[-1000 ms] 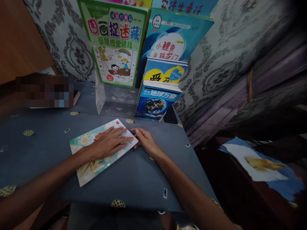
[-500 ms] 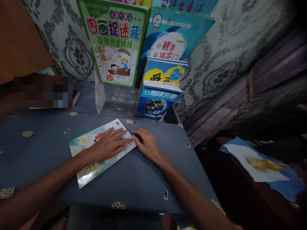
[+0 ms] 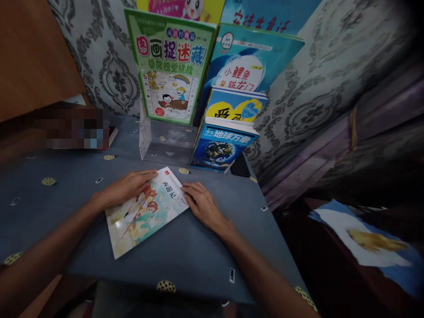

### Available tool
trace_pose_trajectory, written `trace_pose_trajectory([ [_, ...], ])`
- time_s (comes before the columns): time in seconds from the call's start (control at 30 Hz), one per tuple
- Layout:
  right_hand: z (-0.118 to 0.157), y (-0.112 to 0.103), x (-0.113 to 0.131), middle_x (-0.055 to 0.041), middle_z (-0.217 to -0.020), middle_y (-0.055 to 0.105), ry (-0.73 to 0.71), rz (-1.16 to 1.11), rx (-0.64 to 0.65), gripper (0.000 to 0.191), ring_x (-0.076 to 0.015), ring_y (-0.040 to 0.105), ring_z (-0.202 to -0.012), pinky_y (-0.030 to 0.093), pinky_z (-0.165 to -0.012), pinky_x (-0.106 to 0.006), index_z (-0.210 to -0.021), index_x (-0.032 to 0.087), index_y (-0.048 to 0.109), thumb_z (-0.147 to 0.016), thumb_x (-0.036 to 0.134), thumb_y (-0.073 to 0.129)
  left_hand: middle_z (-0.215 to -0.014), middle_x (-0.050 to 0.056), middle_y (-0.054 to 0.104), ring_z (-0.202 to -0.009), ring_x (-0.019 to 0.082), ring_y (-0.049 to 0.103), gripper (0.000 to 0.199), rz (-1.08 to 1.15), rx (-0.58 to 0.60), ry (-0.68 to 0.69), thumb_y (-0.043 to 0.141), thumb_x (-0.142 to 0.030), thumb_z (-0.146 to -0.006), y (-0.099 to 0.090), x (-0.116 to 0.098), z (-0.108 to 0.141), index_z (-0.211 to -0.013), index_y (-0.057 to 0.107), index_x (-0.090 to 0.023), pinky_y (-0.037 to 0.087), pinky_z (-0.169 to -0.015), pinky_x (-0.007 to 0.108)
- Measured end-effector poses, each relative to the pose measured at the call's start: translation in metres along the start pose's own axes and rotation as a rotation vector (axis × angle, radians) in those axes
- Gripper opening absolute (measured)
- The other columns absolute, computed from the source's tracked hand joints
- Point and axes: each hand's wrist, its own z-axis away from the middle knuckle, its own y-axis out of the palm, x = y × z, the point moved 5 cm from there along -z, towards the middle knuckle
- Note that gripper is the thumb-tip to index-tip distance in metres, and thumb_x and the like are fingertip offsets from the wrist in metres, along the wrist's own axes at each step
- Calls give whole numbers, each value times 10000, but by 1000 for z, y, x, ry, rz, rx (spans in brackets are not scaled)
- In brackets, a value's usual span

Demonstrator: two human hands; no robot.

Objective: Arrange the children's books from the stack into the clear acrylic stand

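A thin illustrated storybook lies flat and slanted on the cloth-covered table, its cover facing up and dark title characters in view near the upper right end. Along its upper left edge rests my left hand, fingers stretched out and close together, their tips by the top corner. My right hand is at the opposite end, its fingertips touching the short right edge. Those fingers are extended and slightly bent, and the thumb is mostly hidden. Neither hand is visibly wrapped round the book.
Behind the storybook stands a clear plastic rack with a green picture book and several blue books. A dark phone lies beside it. A blurred item is at the left. Patterned curtains hang behind; papers lie lower right.
My left hand has slid off the cover's middle to its upper left edge, uncovering the title and picture. My right fingers have straightened against the right edge. The view has shifted slightly.
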Motion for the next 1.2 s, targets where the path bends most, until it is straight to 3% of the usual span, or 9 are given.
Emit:
trace_pose_trajectory([
  [0.13, -20, 6, 10, -145, -1408, 610, -44, 81, 108, 335, -284, 527, -1335, 445, -1088, -524, -1303, 180, 632, -1019, 232, 460, -1481, 71, 577, -1339, 253, 560, 504, -1, -48, -46, 325, -449, -1026, -8, 12, 20, -1429, 543, -239, 448, -1108, 422],
  [0.33, -68, 38, 13, -176, -1528, 495, -101, 140, 272, 417, -278, 413, -1458, 332, -1194, -508, -1419, 144, 545, -1025, 245, 455, -1501, 97, 553, -1365, 243, 530, 533, -26, -107, -102, 314, -441, -1021, 0, 28, 51, -1434, 545, -197, 417, -1148, 429],
  [0.57, -78, 48, -6, -148, -1548, 477, -88, 65, 206, 441, -248, 418, -1459, 321, -1207, -502, -1456, 178, 519, -1049, 289, 388, -1513, 73, 542, -1402, 241, 484, 535, -6, -151, -111, 256, -457, -1039, 0, 43, 77, -1449, 536, -257, 406, -1150, 431],
  [0.7, -76, 49, -7, -143, -1548, 480, -105, 69, 202, 444, -248, 426, -1451, 332, -1195, -502, -1462, 201, 516, -1053, 302, 376, -1404, 89, 612, -1270, 252, 567, 528, -36, -246, -120, 265, -497, -1035, -2, 43, 81, -1357, 615, -268, 457, -1083, 423],
  [0.83, -76, 46, 1, -161, -1451, 556, -9, 257, 174, 412, -308, 507, -1344, 404, -1106, -511, -1419, 226, 561, -1045, 289, 400, -1038, 83, 680, -997, 234, 634, 497, -112, -317, -152, 304, -505, -1024, -6, 38, 84, -1153, 699, -232, 531, -901, 377],
  [1.0, -84, 47, 23, -173, -1193, 640, 30, 475, 217, 421, -307, 576, -1115, 460, -976, -462, -1341, 188, 604, -975, 111, 409, -895, 56, 672, -847, 207, 649, 398, -166, -295, -196, 346, -429, -1018, -10, 24, 90, -919, 674, -225, 500, -725, 314],
  [1.2, -118, 72, 39, -113, -1295, 638, -188, 281, 355, 529, -256, 578, -1148, 460, -987, -381, -1325, 195, 618, -857, 0, 469, -711, -27, 653, -609, 125, 592, 232, 110, -91, -102, 451, -335, -989, 1, -22, 94, -866, 612, -222, 404, -585, 243],
])
